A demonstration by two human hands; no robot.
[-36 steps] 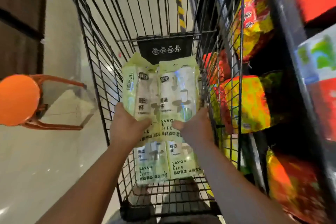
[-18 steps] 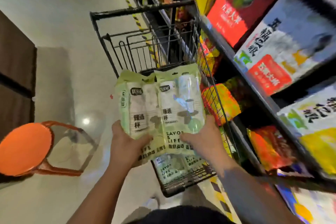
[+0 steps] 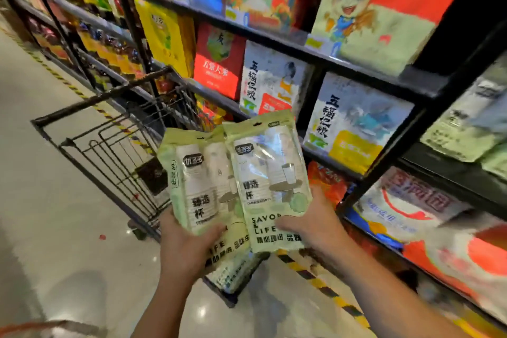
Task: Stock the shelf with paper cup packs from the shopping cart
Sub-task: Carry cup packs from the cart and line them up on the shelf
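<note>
Two pale-green paper cup packs are held upright, side by side, above a black wire shopping cart (image 3: 104, 95). The left hand (image 3: 186, 244) grips the lower part of the left pack (image 3: 197, 181), thumb across its front. The right hand (image 3: 310, 225) grips the right pack (image 3: 269, 173), which overlaps its neighbour. A third pack (image 3: 233, 274) lies in the cart below them. Beside it, a black shelf (image 3: 384, 162) holds printed bags (image 3: 219, 63). Yellow-and-black tape (image 3: 315, 280) lines the glossy floor (image 3: 55, 200).
</note>
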